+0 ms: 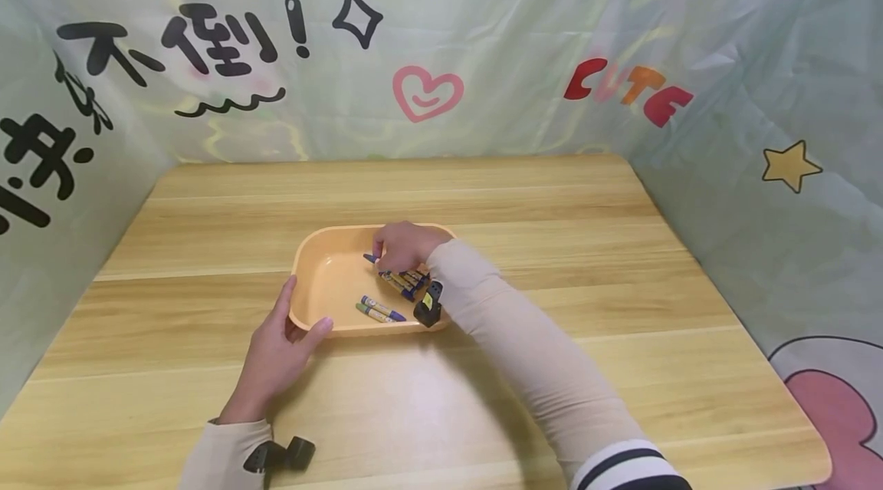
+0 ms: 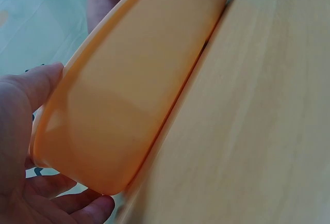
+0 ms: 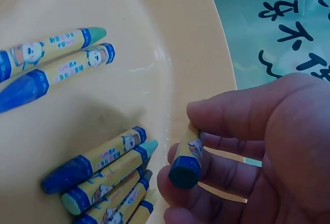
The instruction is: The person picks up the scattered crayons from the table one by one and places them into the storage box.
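An orange plastic tray [image 1: 331,275] stands on the wooden table. My left hand [image 1: 274,358] holds its near left corner, thumb at the rim and fingers round the outside wall. Over the far right part of the tray, my right hand [image 1: 405,245] pinches a crayon [image 3: 186,168] between thumb and fingers; its blue end faces the right wrist camera. Close below that hand lies a row of several crayons [image 3: 111,164] in yellow wrappers with blue bands. Two more, a green crayon [image 3: 56,48] and a blue crayon [image 3: 67,72], lie side by side near the tray's front wall.
The wooden table [image 1: 552,221] extends around the tray on all sides. Behind it hangs a printed cloth backdrop [image 1: 483,22], which also closes in the left and right sides. Small black cameras sit on the left wrist [image 1: 279,455] and right wrist [image 1: 429,306].
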The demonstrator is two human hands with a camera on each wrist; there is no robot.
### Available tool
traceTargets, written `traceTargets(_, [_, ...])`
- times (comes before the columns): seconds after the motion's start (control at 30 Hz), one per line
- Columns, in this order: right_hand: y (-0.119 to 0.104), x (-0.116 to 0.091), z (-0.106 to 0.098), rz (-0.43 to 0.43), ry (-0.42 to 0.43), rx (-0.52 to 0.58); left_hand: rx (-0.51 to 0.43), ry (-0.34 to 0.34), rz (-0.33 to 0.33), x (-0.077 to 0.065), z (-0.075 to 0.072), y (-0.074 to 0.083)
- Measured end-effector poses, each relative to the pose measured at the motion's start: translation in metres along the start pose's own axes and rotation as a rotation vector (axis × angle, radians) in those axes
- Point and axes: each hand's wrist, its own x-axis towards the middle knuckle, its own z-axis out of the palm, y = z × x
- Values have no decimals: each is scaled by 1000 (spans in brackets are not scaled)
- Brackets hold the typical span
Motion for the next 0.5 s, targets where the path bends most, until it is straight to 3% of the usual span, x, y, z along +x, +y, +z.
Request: traceTargets(0.5, [-1,-3,-1,-22,1,-29,-10,-5,-1,-1,1,1])
